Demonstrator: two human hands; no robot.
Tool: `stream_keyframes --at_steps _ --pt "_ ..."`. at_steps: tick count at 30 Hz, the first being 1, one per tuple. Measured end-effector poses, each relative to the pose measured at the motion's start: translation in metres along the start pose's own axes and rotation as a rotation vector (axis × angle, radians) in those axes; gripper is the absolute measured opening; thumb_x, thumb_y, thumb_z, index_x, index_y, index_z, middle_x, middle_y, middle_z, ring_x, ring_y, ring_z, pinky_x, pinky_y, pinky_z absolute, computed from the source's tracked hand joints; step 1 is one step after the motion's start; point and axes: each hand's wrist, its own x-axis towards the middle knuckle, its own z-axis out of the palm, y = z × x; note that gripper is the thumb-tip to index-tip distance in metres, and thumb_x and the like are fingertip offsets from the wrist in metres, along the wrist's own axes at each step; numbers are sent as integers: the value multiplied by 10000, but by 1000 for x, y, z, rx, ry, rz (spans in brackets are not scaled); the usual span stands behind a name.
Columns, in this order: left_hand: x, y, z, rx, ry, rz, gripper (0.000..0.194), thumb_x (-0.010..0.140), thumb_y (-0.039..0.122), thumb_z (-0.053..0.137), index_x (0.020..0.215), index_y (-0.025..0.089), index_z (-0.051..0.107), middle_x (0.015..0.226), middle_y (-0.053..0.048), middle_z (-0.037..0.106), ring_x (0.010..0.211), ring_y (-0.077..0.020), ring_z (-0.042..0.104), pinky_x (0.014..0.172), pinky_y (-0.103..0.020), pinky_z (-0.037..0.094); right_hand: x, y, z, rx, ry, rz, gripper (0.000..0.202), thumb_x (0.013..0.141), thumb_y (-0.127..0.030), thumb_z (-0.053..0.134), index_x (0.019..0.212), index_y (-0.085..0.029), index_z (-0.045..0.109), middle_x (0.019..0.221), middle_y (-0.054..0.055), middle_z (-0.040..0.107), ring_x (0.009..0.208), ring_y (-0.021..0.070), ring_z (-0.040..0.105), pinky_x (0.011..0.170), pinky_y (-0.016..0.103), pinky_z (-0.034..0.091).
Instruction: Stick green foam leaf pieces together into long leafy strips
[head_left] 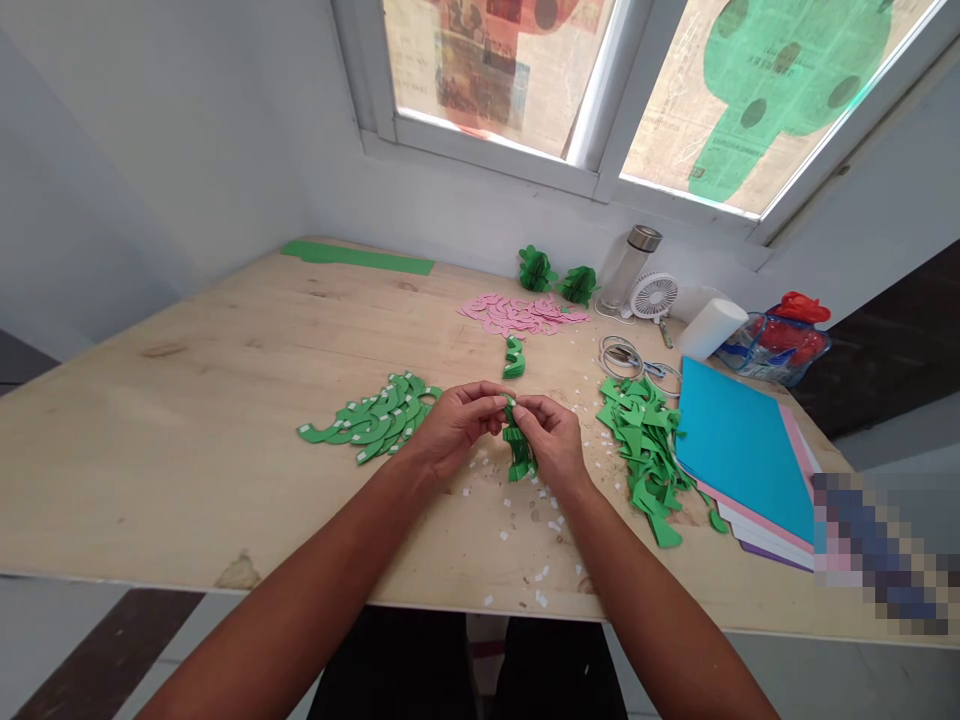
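Observation:
Between my two hands is a layered green paper cutout (pixel 519 455), hanging down over the table. My left hand (pixel 465 425) pinches its upper end from the left, and my right hand (pixel 553 435) pinches the same end from the right; the fingertips nearly meet. To the left lies a spread pile of curved green paper pieces (pixel 382 415) with small white squares on them. Just beyond my hands sits a small stack of curved green pieces (pixel 513 357). Tiny white paper squares (pixel 544 573) are scattered below my hands.
Pink paper cutouts (pixel 517 314) lie behind, near two green paper figures (pixel 536 270). At right are green scraps (pixel 645 450), scissors (pixel 622 355), coloured sheets (pixel 739 450), a white roll (pixel 712 328), a small fan (pixel 654 296), a bottle (pixel 634 262) and a basket (pixel 776 348). A green strip (pixel 360 257) lies far left.

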Motion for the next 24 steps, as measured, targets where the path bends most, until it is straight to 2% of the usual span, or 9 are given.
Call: stream_keyframes --at_steps 17,24 --pt "-1 0 0 -20 1 -1 204 580 176 764 768 125 706 640 -23 644 555 -85 543 558 -213 430 -1 2 2 -57 46 -46 229 734 -382 646 858 -191 670 709 20 670 671 167 619 627 287 498" --pt "-1 0 1 14 -1 21 187 594 193 755 762 125 712 652 -26 643 561 -85 535 567 -212 428 -2 1 2 -184 69 -89 196 747 -357 626 833 -190 682 699 20 670 615 153 584 602 279 468"
